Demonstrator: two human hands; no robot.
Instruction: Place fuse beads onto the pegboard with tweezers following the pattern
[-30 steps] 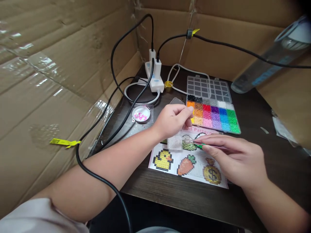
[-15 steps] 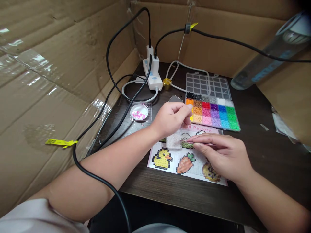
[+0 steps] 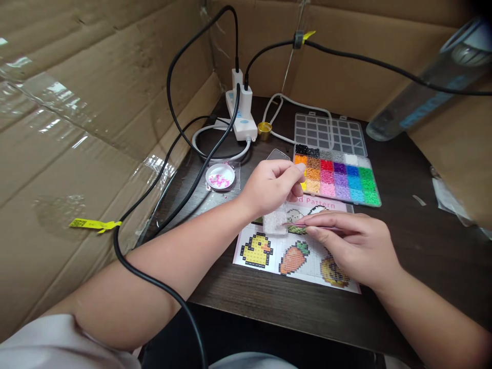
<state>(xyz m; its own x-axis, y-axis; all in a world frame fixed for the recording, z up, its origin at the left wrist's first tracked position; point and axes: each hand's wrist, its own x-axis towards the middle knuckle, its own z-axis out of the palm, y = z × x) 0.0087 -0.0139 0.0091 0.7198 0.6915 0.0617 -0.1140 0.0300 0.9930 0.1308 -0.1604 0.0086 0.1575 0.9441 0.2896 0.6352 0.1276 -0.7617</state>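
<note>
My right hand [image 3: 349, 246] is closed round thin metal tweezers [image 3: 298, 225], whose tip reaches a small clear square piece [image 3: 275, 224] with whitish contents. That piece lies over a printed pattern sheet [image 3: 269, 251] showing a duck, a carrot and a coin. Above the sheet, just behind the square piece, is my left hand [image 3: 273, 185], its fingers curled together; what they hold, if anything, is hidden. Past it stands an open bead box [image 3: 336, 177] with coloured beads sorted by compartment.
A white dish [image 3: 220, 177] with pink and white beads sits on a clear pegboard at the left. Behind are a power strip [image 3: 244, 125], a gold cup [image 3: 264, 131] and looping black cables. Cardboard walls surround the dark table [image 3: 238, 302]; a clear cylinder [image 3: 418, 102] leans at right.
The view has shifted very slightly. Both hands and the tweezers keep nearly the same places.
</note>
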